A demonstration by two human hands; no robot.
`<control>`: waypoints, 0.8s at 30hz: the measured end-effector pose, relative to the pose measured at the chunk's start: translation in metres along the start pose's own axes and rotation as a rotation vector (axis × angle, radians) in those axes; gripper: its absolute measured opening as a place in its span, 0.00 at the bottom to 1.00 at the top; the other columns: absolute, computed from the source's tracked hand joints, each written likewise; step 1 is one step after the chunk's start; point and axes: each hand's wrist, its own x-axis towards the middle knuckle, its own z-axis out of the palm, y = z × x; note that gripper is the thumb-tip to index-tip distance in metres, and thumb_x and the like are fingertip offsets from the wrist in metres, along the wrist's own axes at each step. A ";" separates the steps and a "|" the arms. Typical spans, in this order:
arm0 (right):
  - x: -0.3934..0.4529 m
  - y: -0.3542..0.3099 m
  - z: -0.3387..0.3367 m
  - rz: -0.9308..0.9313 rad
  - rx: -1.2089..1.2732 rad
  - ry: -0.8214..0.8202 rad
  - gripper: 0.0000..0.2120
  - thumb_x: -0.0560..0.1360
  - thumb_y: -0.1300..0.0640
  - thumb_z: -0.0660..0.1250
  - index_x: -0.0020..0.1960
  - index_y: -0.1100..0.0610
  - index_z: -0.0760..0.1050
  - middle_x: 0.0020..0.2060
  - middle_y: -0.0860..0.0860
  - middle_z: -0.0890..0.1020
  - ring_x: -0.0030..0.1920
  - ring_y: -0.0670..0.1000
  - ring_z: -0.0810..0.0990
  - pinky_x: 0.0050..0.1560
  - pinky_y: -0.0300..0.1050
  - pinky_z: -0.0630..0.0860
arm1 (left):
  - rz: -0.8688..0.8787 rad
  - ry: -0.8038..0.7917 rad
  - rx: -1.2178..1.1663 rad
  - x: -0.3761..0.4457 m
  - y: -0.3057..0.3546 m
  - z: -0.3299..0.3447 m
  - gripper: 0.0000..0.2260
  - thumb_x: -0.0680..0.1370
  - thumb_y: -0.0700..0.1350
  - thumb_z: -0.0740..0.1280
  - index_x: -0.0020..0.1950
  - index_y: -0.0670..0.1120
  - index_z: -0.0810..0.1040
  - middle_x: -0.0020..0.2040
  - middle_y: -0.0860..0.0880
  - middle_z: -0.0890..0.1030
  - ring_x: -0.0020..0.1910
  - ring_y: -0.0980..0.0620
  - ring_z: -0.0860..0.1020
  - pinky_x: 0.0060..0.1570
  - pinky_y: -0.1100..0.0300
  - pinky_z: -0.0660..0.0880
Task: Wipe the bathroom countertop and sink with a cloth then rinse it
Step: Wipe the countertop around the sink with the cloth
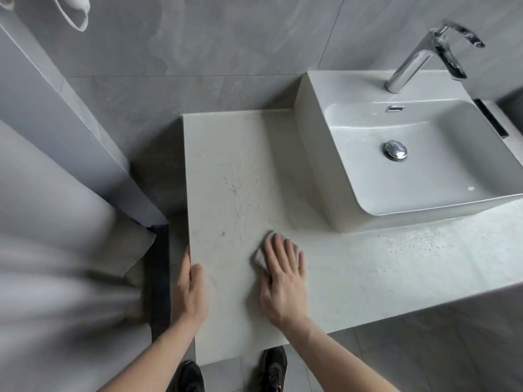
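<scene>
A pale marble countertop runs from the left end to the right, with wet streaks and droplets on it. On its right part stands a white rectangular sink with a chrome drain plug and a chrome faucet. My right hand lies flat, fingers spread, pressing a small grey cloth onto the counter just left of the sink's front corner. Only the cloth's edges show around the fingers. My left hand grips the counter's left edge, thumb on top.
Grey tiled walls rise behind and to the left. A narrow gap with a dark strip lies between the left wall and the counter. Below the counter's front edge are my two black shoes on a grey tiled floor.
</scene>
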 end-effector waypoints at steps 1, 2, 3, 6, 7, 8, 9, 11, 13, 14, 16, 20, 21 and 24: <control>-0.002 -0.015 0.006 -0.101 0.009 -0.042 0.34 0.83 0.50 0.58 0.85 0.46 0.47 0.84 0.43 0.46 0.84 0.50 0.41 0.83 0.58 0.43 | -0.033 0.017 -0.047 -0.001 -0.003 -0.001 0.20 0.86 0.47 0.56 0.78 0.53 0.69 0.74 0.54 0.74 0.73 0.51 0.72 0.64 0.60 0.66; -0.004 -0.028 0.011 -0.182 0.014 -0.086 0.34 0.83 0.50 0.57 0.85 0.46 0.46 0.84 0.43 0.45 0.84 0.50 0.40 0.83 0.58 0.42 | -0.068 0.019 -0.085 0.000 -0.007 -0.002 0.19 0.86 0.48 0.57 0.77 0.50 0.71 0.74 0.52 0.74 0.74 0.50 0.71 0.67 0.60 0.66; -0.007 -0.038 0.016 -0.252 0.021 -0.132 0.33 0.84 0.51 0.56 0.85 0.46 0.45 0.84 0.43 0.44 0.84 0.50 0.39 0.83 0.58 0.42 | -0.107 0.008 -0.113 0.001 -0.012 -0.003 0.20 0.85 0.50 0.58 0.76 0.47 0.72 0.74 0.49 0.75 0.74 0.49 0.71 0.70 0.58 0.66; -0.011 -0.051 0.023 -0.383 0.051 -0.233 0.33 0.83 0.53 0.56 0.85 0.47 0.46 0.84 0.43 0.45 0.84 0.49 0.39 0.83 0.58 0.42 | -0.171 0.008 -0.170 -0.004 -0.018 -0.005 0.25 0.83 0.57 0.60 0.75 0.43 0.73 0.73 0.46 0.75 0.75 0.49 0.70 0.73 0.56 0.65; -0.010 -0.050 0.023 -0.409 0.079 -0.245 0.33 0.83 0.54 0.56 0.85 0.48 0.49 0.84 0.43 0.47 0.84 0.48 0.40 0.83 0.57 0.43 | -0.179 0.021 -0.181 -0.006 -0.017 -0.003 0.24 0.84 0.55 0.60 0.75 0.42 0.73 0.73 0.45 0.75 0.74 0.50 0.70 0.70 0.59 0.64; -0.009 -0.047 0.020 -0.426 0.124 -0.253 0.32 0.82 0.56 0.57 0.85 0.49 0.53 0.84 0.43 0.50 0.84 0.47 0.42 0.83 0.55 0.43 | -0.179 0.043 -0.165 -0.009 -0.016 0.000 0.23 0.85 0.53 0.60 0.75 0.41 0.73 0.73 0.45 0.75 0.74 0.51 0.70 0.68 0.61 0.63; -0.007 -0.044 0.015 -0.426 0.183 -0.254 0.31 0.82 0.58 0.58 0.84 0.49 0.57 0.84 0.43 0.54 0.84 0.45 0.45 0.83 0.53 0.45 | -0.178 0.072 -0.132 -0.011 -0.016 0.003 0.22 0.86 0.52 0.58 0.75 0.41 0.72 0.74 0.44 0.74 0.74 0.49 0.70 0.67 0.62 0.63; -0.005 -0.032 0.000 -0.333 0.317 -0.222 0.27 0.83 0.63 0.59 0.80 0.48 0.65 0.81 0.43 0.64 0.82 0.43 0.56 0.83 0.51 0.54 | -0.141 0.126 -0.056 -0.016 -0.014 0.007 0.22 0.86 0.52 0.56 0.75 0.41 0.73 0.74 0.42 0.74 0.74 0.44 0.71 0.65 0.61 0.64; -0.001 -0.011 -0.022 -0.155 0.427 -0.153 0.25 0.83 0.65 0.59 0.76 0.44 0.70 0.74 0.43 0.76 0.74 0.45 0.73 0.76 0.53 0.68 | -0.100 0.153 0.021 -0.019 -0.011 0.008 0.22 0.86 0.53 0.54 0.74 0.41 0.74 0.72 0.41 0.76 0.73 0.41 0.72 0.67 0.56 0.67; 0.001 0.002 -0.036 -0.066 0.463 -0.117 0.25 0.83 0.64 0.59 0.74 0.42 0.71 0.67 0.44 0.82 0.65 0.48 0.82 0.69 0.54 0.76 | -0.087 0.158 0.042 -0.020 -0.010 0.009 0.22 0.86 0.53 0.54 0.73 0.42 0.76 0.71 0.40 0.77 0.71 0.39 0.73 0.66 0.54 0.68; 0.005 0.035 -0.066 0.093 0.470 -0.028 0.25 0.84 0.65 0.60 0.71 0.39 0.72 0.51 0.51 0.87 0.41 0.51 0.86 0.48 0.53 0.84 | -0.063 0.165 0.070 -0.020 -0.009 0.009 0.22 0.86 0.53 0.53 0.69 0.42 0.78 0.68 0.39 0.79 0.68 0.37 0.75 0.61 0.52 0.70; 0.008 0.110 -0.110 0.279 0.397 0.192 0.22 0.85 0.65 0.58 0.71 0.42 0.74 0.47 0.54 0.87 0.33 0.50 0.85 0.40 0.54 0.82 | -0.046 0.166 0.124 -0.020 -0.011 0.009 0.23 0.86 0.54 0.51 0.70 0.43 0.78 0.68 0.39 0.79 0.67 0.36 0.75 0.63 0.48 0.71; 0.008 0.128 -0.113 0.311 0.364 0.224 0.23 0.85 0.65 0.57 0.72 0.43 0.73 0.51 0.54 0.87 0.43 0.54 0.87 0.47 0.57 0.83 | -0.039 0.168 0.127 -0.020 -0.011 0.010 0.24 0.86 0.55 0.51 0.70 0.44 0.78 0.67 0.39 0.79 0.67 0.36 0.76 0.63 0.47 0.71; 0.005 0.170 -0.105 0.402 0.197 0.206 0.21 0.86 0.61 0.58 0.77 0.50 0.70 0.76 0.51 0.74 0.79 0.56 0.66 0.77 0.61 0.65 | -0.033 0.173 0.136 -0.017 -0.016 0.010 0.24 0.86 0.56 0.50 0.68 0.44 0.79 0.66 0.39 0.80 0.65 0.35 0.76 0.62 0.46 0.72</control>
